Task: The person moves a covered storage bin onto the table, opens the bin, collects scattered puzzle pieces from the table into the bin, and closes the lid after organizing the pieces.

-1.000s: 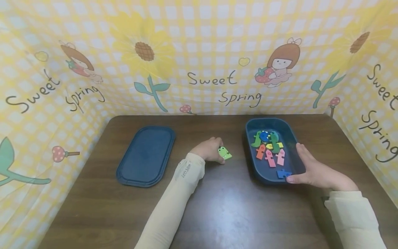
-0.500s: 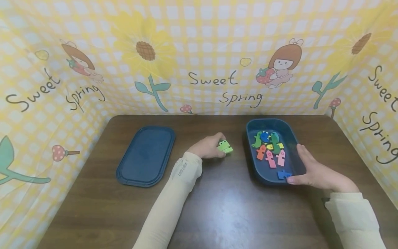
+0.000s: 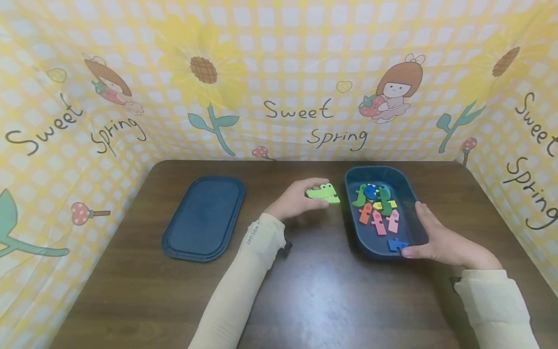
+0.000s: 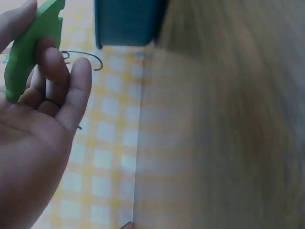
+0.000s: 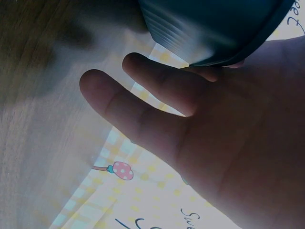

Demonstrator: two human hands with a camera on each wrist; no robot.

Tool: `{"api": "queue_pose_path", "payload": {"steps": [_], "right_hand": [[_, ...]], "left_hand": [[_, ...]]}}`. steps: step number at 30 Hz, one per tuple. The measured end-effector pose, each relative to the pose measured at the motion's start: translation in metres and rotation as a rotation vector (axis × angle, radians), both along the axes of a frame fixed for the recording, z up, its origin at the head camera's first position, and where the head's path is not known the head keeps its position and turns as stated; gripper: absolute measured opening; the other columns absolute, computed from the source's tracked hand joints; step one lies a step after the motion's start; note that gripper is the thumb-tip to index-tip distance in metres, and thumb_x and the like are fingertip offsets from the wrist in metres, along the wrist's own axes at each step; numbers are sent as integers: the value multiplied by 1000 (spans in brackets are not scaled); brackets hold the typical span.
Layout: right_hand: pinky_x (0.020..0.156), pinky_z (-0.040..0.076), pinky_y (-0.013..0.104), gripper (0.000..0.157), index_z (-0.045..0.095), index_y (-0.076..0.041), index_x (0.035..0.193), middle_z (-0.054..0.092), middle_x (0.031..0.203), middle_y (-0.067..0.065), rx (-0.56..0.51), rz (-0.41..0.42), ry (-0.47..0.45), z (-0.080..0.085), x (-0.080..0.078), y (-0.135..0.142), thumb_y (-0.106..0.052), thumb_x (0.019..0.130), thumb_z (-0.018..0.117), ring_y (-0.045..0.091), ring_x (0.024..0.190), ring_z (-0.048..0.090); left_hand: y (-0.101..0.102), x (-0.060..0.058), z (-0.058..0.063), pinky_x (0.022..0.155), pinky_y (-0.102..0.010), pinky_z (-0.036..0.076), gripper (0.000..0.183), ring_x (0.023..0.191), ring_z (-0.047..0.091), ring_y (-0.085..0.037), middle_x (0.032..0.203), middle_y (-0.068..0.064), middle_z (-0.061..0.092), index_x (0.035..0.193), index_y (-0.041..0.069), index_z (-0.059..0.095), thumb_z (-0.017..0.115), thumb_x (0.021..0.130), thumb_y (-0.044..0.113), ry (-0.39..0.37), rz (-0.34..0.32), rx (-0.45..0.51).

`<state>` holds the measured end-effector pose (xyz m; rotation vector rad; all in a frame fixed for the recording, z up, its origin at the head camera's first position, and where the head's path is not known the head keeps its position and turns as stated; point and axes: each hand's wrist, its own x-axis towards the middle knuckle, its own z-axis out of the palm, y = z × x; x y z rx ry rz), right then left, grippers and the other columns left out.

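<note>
My left hand pinches a green puzzle piece shaped like a crocodile head between thumb and fingers, over the middle of the table. In the left wrist view the green piece stands on edge against the fingers. My right hand holds the near right corner of a dark blue box, thumb over the rim and fingers along the outer wall. Colourful puzzle pieces lie in the box: green ones, an orange one, pink ones and, near the thumb, a blue one.
A dark blue lid lies flat at the left of the brown wooden table. Yellow checked cloth hangs behind the table and along both sides.
The left hand has moved to the right and away from me, carrying the green crocodile piece towards the box; more of the piece shows. The right hand and box have stayed put.
</note>
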<state>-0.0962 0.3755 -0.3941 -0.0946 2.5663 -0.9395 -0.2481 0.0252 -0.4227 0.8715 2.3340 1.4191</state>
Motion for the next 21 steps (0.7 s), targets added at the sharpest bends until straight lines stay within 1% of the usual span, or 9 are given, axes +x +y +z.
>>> {"api": "queue_pose_path", "payload": {"steps": [4,8,15,21], "right_hand": [[97,30,76,135,-24,-8,155,-21,160,29,-5,3,2,0,0,0,-46,81,82,61,141,-3],[98,29,75,135,-24,-8,155,-21,161,29,-12,4,1,0,0,0,-46,81,82,61,141,-2],[99,27,76,135,-24,-9,155,-21,161,28,-11,1,0,-1,-1,1,-47,81,82,59,142,-4],[101,26,76,135,-22,-7,156,-19,161,29,-1,7,10,-2,-2,3,-47,80,82,58,143,-3]], "left_hand": [[3,2,4,87,-36,48,64,102,57,-19,122,-2,62,143,16,58,82,85,28,-28,13,72],[6,1,6,87,-37,49,63,102,58,-20,123,-1,62,142,18,59,82,85,29,-58,7,112],[22,2,17,92,-36,48,63,107,58,-17,126,4,62,143,20,59,81,86,36,-79,-50,146],[47,3,28,90,-32,51,62,105,61,-18,122,3,64,143,22,59,81,86,36,-115,-101,190]]}}
